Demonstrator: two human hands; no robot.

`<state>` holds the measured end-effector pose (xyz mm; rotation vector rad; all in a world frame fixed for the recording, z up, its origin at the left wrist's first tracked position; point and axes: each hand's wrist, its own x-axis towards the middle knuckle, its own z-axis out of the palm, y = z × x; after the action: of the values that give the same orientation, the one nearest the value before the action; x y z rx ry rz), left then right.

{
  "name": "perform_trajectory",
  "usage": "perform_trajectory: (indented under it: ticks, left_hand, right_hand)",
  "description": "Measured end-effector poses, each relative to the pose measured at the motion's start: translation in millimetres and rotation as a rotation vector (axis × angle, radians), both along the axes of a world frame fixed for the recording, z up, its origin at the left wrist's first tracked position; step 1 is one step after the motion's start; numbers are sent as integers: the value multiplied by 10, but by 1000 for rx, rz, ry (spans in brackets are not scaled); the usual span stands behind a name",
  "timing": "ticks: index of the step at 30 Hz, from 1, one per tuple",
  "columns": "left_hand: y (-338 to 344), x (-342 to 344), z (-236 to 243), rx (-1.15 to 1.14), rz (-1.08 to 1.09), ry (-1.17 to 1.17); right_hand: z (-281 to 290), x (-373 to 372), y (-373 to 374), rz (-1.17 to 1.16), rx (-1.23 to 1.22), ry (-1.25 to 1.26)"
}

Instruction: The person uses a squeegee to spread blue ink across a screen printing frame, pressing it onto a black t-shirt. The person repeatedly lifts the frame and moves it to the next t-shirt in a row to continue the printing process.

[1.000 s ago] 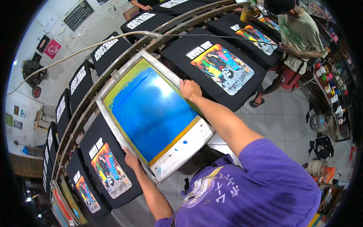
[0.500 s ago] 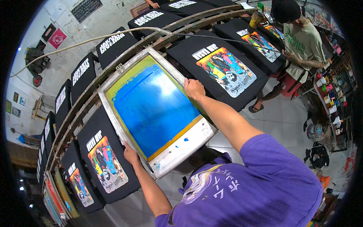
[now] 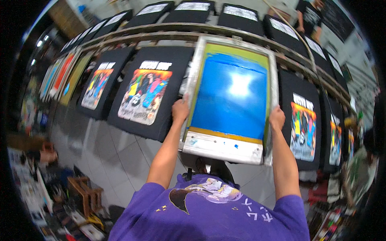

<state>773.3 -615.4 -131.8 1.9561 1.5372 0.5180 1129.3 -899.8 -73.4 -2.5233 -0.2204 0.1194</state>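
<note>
A screen-printing frame with whitish, worn rails sits in front of me, between black shirts on boards. Blue ink coats most of its mesh, with a yellow-green margin along the top and sides. My left hand is closed around the left rail and my right hand around the right rail, both at the lower half. Beside my left hand lies a black shirt with a colourful print. To the right of my right hand is another printed black shirt. What lies under the frame is hidden.
A curved rail runs behind the frame, with black shirts bearing white prints beyond it. Several more screens stand at the left. One person is at the far right, another near the right edge. A cable crosses above.
The view has swung to the left, so the frame now appears nearly upright and further right. Both hands keep their hold on its rails.
</note>
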Motion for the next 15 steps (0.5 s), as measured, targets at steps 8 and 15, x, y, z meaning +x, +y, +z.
perform_trajectory:
  ticks: [8, 15]
  left_hand:
    - [-183, -42, 352, -122, 115, -87]
    - [-223, -21, 377, -69, 122, -112]
  right_hand:
    - [-155, 68, 33, 65, -22, -167]
    - [-199, 107, 28, 63, -55, -182]
